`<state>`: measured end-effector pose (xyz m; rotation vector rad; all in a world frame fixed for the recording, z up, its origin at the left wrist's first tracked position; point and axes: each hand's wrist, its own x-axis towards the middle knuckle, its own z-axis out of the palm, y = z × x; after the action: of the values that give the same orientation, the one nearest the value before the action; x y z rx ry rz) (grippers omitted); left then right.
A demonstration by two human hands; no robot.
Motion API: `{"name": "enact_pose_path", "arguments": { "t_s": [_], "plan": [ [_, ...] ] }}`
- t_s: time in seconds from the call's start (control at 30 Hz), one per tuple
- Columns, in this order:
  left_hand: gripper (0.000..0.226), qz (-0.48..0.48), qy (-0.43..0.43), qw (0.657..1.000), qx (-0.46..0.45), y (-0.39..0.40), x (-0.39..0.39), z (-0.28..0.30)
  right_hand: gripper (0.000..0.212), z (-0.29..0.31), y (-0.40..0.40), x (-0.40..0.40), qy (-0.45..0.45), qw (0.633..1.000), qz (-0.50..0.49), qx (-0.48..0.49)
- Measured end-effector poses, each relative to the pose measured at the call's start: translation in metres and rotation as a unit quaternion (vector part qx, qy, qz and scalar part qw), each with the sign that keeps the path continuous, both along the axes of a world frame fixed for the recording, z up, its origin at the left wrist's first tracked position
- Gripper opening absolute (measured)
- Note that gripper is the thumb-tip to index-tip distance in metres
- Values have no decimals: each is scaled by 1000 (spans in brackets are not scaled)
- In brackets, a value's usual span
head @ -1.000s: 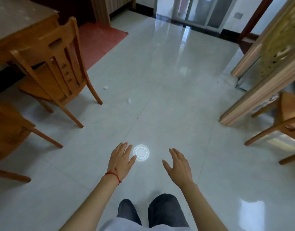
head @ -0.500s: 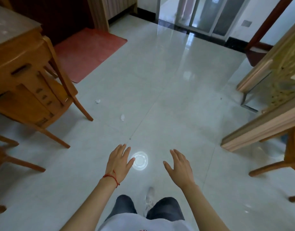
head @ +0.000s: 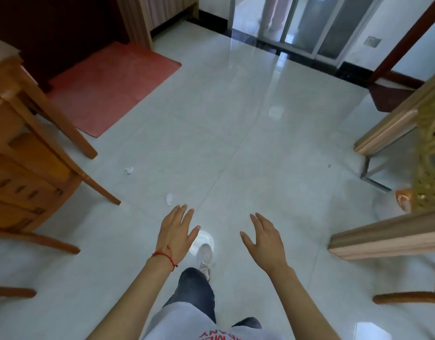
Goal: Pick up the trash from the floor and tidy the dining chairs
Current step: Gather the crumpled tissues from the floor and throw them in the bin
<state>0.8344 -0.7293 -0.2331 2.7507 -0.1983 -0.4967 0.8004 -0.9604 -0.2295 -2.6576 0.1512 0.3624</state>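
Two small white crumpled scraps of paper lie on the pale tiled floor: one scrap (head: 169,199) just ahead of my left fingertips, the other scrap (head: 129,170) farther left near a chair leg. A wooden dining chair (head: 37,168) stands at the left, pulled out from the table. My left hand (head: 177,231), with a red string at the wrist, hangs open above the floor. My right hand (head: 263,239) is open too, holding nothing. A tiny dark speck (head: 329,165) lies on the floor at the right.
A wooden table (head: 0,69) sits at the far left with a red mat (head: 108,87) beyond it. Another wooden chair or frame (head: 388,236) and a carved wooden partition (head: 427,153) stand at the right. Glass doors (head: 309,25) are ahead. My shoe (head: 205,257) steps forward.
I have walked forward: the paper scraps and the left chair have come nearer and slid down the view. Both hands stay open and held out in front.
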Motion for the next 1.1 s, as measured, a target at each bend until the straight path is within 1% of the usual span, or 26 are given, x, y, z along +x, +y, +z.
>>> {"name": "enact_pose_path", "arguments": {
  "t_s": [0.1, 0.17, 0.2, 0.3, 0.4, 0.47, 0.57, 0.73, 0.87, 1.03, 1.1],
  "plan": [
    [80, 1, -28, 999, -22, -5, 54, 8, 59, 6, -4, 59, -4, 1000, 6, -4],
    [74, 2, -60, 998, -23, -6, 88, 12, 59, 13, -6, 95, -11, 1000, 2, 4],
    [75, -3, -65, 998, -17, -6, 105, 14, 59, 18, -7, 112, -17, 1000, 2, 7],
    [79, -7, -44, 999, -6, -6, 153, 20, 58, 30, -12, 160, -43, 999, 2, 10],
    [78, 8, -54, 998, 4, -9, 189, 25, 58, 40, -15, 198, -58, 998, 9, 21],
    [77, 17, -56, 998, 13, -13, 212, 28, 62, 43, -17, 227, -57, 998, 26, 21],
    [74, 51, -50, 997, 18, -19, 239, 27, 70, 43, -22, 274, -58, 996, 57, 20],
    [73, 125, -42, 991, 29, -27, 293, 18, 65, 37, -32, 362, -43, 990, 133, 29],
    [73, 215, -51, 975, 26, -38, 330, 24, 77, 39, -41, 432, -42, 977, 209, 19],
    [71, 293, -42, 955, 28, -51, 362, 34, 73, 43, -38, 507, -42, 953, 298, 18],
    [70, 320, -36, 946, 32, -51, 367, 34, 67, 42, -27, 528, -33, 944, 328, 15]
  ]
}}
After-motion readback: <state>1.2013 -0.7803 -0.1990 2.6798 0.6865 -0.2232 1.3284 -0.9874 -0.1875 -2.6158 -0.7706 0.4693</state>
